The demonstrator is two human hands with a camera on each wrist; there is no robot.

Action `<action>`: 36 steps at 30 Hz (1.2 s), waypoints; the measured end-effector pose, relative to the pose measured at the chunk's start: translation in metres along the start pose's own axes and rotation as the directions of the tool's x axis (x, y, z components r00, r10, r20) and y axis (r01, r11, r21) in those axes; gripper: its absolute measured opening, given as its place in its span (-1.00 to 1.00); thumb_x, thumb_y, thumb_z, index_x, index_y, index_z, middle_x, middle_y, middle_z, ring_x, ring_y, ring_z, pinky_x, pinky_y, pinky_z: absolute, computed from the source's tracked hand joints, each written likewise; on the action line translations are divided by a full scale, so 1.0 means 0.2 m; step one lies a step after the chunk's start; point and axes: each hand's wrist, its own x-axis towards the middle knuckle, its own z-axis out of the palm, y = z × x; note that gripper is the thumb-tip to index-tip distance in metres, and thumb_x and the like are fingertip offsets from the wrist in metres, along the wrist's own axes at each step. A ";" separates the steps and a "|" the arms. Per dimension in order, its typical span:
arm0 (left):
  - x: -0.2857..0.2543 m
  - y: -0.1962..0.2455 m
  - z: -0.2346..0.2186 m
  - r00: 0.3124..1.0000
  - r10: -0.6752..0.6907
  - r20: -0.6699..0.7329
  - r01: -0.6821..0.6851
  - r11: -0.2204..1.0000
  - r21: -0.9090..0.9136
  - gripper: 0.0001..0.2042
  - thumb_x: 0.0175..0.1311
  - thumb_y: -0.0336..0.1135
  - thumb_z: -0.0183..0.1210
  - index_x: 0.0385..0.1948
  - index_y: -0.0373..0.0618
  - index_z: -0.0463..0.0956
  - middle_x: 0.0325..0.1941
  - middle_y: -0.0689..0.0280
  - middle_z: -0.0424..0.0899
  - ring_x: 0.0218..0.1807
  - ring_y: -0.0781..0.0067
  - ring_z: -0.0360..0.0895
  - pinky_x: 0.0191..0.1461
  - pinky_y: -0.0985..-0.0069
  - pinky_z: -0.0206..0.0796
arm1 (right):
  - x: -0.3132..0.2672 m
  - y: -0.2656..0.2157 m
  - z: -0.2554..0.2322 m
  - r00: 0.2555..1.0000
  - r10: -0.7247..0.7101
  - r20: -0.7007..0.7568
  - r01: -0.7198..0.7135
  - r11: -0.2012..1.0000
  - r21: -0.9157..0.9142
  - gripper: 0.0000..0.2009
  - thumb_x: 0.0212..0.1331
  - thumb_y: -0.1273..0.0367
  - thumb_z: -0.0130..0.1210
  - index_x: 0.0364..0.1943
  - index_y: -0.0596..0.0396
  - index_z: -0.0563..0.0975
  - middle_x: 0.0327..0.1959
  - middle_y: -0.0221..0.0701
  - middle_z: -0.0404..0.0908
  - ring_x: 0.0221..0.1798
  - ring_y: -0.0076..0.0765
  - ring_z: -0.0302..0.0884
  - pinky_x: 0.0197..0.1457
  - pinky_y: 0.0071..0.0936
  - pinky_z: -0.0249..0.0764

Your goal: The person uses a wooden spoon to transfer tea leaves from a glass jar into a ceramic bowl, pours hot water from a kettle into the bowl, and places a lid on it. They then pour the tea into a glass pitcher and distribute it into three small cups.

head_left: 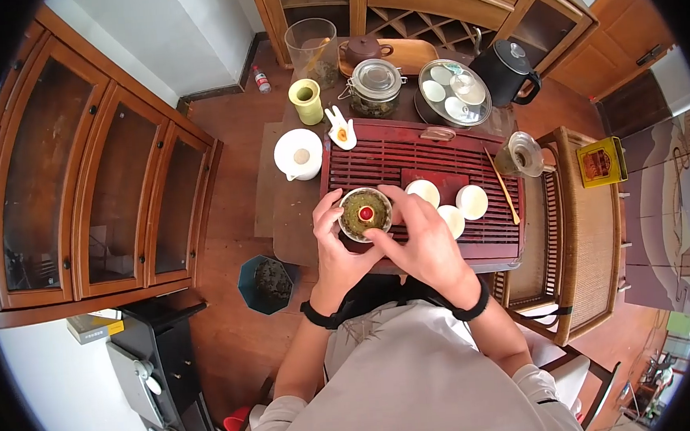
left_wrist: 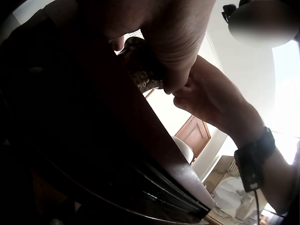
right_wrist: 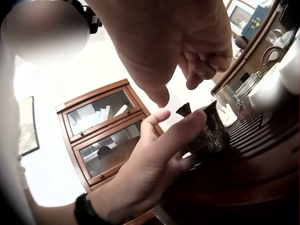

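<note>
My left hand (head_left: 338, 257) grips a small gaiwan (right_wrist: 213, 138) with a dark, patterned body and flared rim. Seen from above, a greenish round top (head_left: 353, 224) fills its rim, with a red spot (head_left: 366, 213) at the centre. The left thumb lies along the rim in the right wrist view. My right hand (head_left: 427, 246) hovers close on the other side, thumb and fingers spread around the rim. A gap shows between its fingertips and the gaiwan in the right wrist view. Three white cups (head_left: 471, 202) stand just beyond the right hand.
The slatted tea tray (head_left: 381, 154) lies under the hands. A white pitcher (head_left: 298, 153), green vase (head_left: 306, 101), lidded glass jar (head_left: 376, 83), covered cup dish (head_left: 453, 90) and black kettle (head_left: 504, 71) surround it. A wooden tea stick (head_left: 503, 186) rests at right.
</note>
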 end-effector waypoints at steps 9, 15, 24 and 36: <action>0.09 0.11 -0.07 0.986 0.132 0.105 -0.152 0.963 0.221 -0.19 -0.02 -0.38 0.68 0.27 0.04 0.30 0.55 -0.14 0.19 0.55 -0.33 0.32 0.51 -0.12 0.41 | -0.36 0.19 -0.28 0.968 0.179 -0.177 -0.211 0.960 -0.183 -0.50 0.22 0.37 0.46 0.23 0.14 0.58 -0.38 -0.34 0.50 -0.32 -0.23 0.50 -0.17 -0.26 0.53; 0.16 0.16 -0.12 0.957 0.086 0.278 -0.180 0.926 0.333 -0.28 -0.04 -0.36 0.68 0.18 0.01 0.43 0.57 -0.15 0.21 0.56 -0.34 0.33 0.58 -0.10 0.35 | -0.58 0.31 -0.36 0.916 0.292 -0.275 -0.349 0.918 -0.188 -0.58 0.27 0.42 0.40 0.20 0.17 0.61 -0.37 -0.34 0.51 -0.34 -0.27 0.50 -0.20 -0.30 0.53; 0.27 0.20 -0.15 0.902 0.090 0.422 -0.261 0.893 0.368 -0.34 -0.04 -0.28 0.68 0.10 -0.01 0.46 0.53 -0.16 0.33 0.47 -0.34 0.43 0.46 -0.08 0.45 | -0.68 0.42 -0.44 0.878 0.312 -0.364 -0.398 0.897 -0.192 -0.61 0.30 0.42 0.38 0.19 0.17 0.62 -0.41 -0.38 0.50 -0.37 -0.34 0.47 -0.25 -0.34 0.48; 0.28 0.20 -0.16 0.877 0.026 0.480 -0.250 0.878 0.407 -0.34 -0.04 -0.28 0.68 0.07 -0.02 0.42 0.52 -0.07 0.39 0.44 -0.26 0.48 0.39 -0.03 0.51 | -0.69 0.48 -0.50 0.858 0.308 -0.411 -0.402 0.901 -0.163 -0.64 0.33 0.40 0.38 0.17 0.16 0.63 -0.45 -0.41 0.47 -0.41 -0.38 0.43 -0.29 -0.36 0.44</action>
